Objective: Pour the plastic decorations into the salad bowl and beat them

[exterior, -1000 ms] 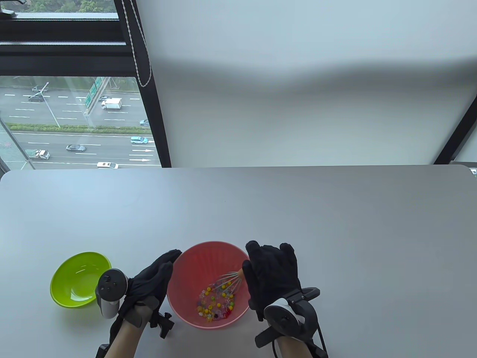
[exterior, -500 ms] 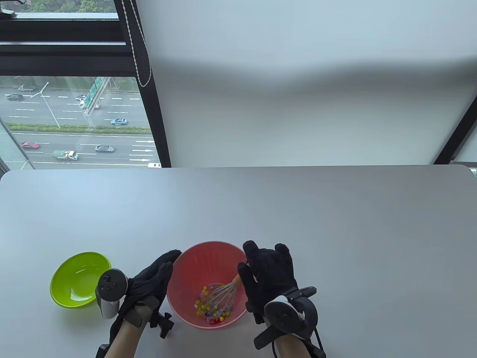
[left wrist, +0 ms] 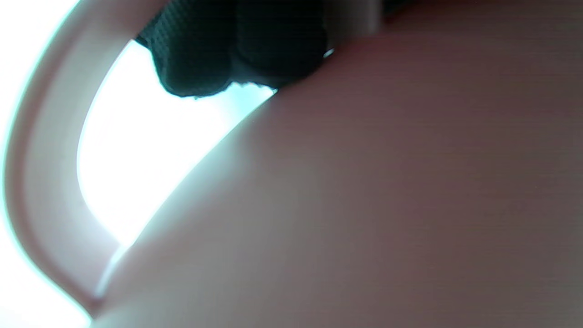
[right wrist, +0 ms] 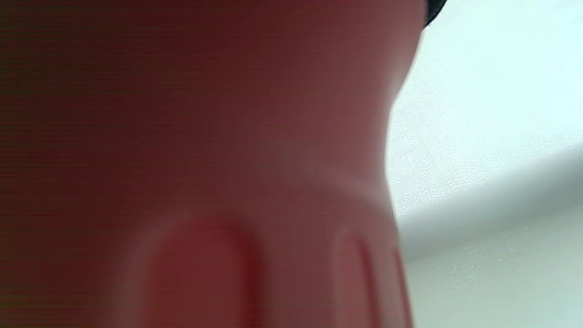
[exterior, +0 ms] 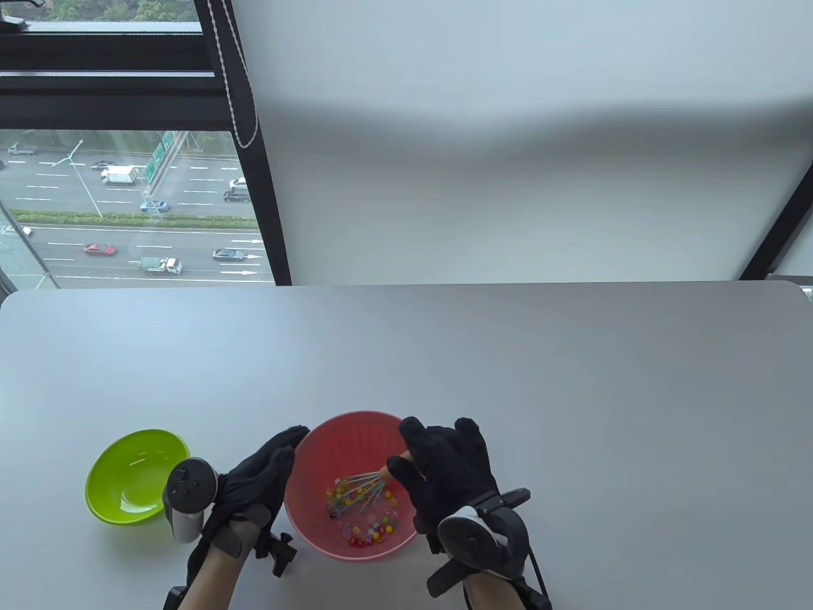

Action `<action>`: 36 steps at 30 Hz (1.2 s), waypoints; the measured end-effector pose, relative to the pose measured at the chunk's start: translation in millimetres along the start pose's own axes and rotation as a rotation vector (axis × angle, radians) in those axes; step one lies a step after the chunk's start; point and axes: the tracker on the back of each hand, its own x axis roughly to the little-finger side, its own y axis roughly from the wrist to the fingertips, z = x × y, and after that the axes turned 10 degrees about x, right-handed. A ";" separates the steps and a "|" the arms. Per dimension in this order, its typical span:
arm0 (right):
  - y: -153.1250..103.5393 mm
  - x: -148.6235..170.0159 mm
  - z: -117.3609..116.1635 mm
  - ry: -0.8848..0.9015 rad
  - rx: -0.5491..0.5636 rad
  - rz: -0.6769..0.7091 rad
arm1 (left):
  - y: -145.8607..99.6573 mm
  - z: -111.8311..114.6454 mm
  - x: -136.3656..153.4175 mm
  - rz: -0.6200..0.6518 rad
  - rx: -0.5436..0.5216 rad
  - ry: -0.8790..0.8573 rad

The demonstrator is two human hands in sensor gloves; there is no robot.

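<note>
A pink salad bowl (exterior: 330, 445) stands near the table's front edge, with several small coloured plastic decorations (exterior: 365, 530) on its bottom. My right hand (exterior: 438, 467) grips the wooden handle of a wire whisk (exterior: 362, 490) whose loops reach left into the decorations. Against the bowl's left outer wall lies my left hand (exterior: 267, 470), fingers straight and touching the rim. The bowl's pink wall (left wrist: 364, 205) fills the left wrist view, with gloved fingertips (left wrist: 237, 50) at the top. A blurred pink wall (right wrist: 205, 159) also fills most of the right wrist view.
An empty lime-green bowl (exterior: 136, 473) sits to the left of my left hand. The grey table (exterior: 508, 356) stretches back to a white wall and a window at the far left.
My right hand has moved left and slightly toward me, sweeping the whisk head from the bowl's right side toward its left. The decorations have shifted about. The left hand stays put.
</note>
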 end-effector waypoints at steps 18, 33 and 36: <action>2.8 4.0 10.8 -0.069 0.068 0.031 | 0.0 0.1 0.3 -0.001 0.000 -0.001; 3.9 6.7 12.2 -0.007 0.054 -0.022 | -0.4 0.6 1.6 -0.001 0.001 -0.005; 3.6 5.5 9.5 0.010 0.034 -0.026 | -0.3 0.5 1.9 -0.001 0.000 -0.006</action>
